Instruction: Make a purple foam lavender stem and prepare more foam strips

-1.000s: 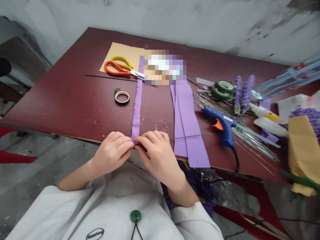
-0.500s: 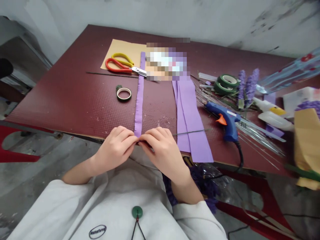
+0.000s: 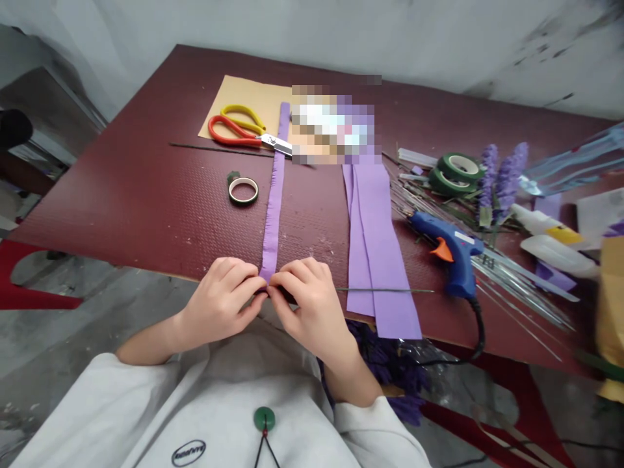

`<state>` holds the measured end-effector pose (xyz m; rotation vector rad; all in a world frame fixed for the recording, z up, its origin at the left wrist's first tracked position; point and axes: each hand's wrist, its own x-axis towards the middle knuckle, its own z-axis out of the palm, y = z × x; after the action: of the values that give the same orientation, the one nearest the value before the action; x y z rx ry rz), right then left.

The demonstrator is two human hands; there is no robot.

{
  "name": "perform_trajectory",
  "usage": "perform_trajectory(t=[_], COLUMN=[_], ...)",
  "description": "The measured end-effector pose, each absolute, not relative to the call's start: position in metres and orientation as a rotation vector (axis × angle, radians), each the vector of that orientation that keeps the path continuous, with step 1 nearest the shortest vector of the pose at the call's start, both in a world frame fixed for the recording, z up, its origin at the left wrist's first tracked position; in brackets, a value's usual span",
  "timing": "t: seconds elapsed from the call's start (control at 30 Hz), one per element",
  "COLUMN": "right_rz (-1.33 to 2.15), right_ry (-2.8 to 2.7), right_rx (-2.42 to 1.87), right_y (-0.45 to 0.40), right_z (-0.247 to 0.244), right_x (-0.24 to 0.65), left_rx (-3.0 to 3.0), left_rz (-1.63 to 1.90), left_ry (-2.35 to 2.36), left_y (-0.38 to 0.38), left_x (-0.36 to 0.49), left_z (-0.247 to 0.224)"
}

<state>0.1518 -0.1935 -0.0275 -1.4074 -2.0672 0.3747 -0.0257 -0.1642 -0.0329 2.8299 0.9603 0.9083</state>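
Beside the purple strip (image 3: 273, 201), tape roll (image 3: 242, 190)

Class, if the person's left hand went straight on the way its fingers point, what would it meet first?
The fingers of the left hand meet the near end of the purple strip first, apparently already touching it.

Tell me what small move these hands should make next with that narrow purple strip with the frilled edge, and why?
Probably the left hand and right hand should shift a little up the frilled purple strip and pinch there: both now grip only its near end, while the long rest lies flat on the maroon board.
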Motion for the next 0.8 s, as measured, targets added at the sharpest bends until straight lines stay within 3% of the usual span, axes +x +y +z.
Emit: perform_trajectory(t=[0.8], right_rz=[0.478], right_ry=[-2.042], right_rx=[-1.383], right_y=[-0.192], right_z=[-0.029], right_x=[0.154], left_rx=[2.891], left_rz=[0.947], left_ry=[0.879], left_y=[-0.165], left_x=[-0.037], left_z=[-0.038])
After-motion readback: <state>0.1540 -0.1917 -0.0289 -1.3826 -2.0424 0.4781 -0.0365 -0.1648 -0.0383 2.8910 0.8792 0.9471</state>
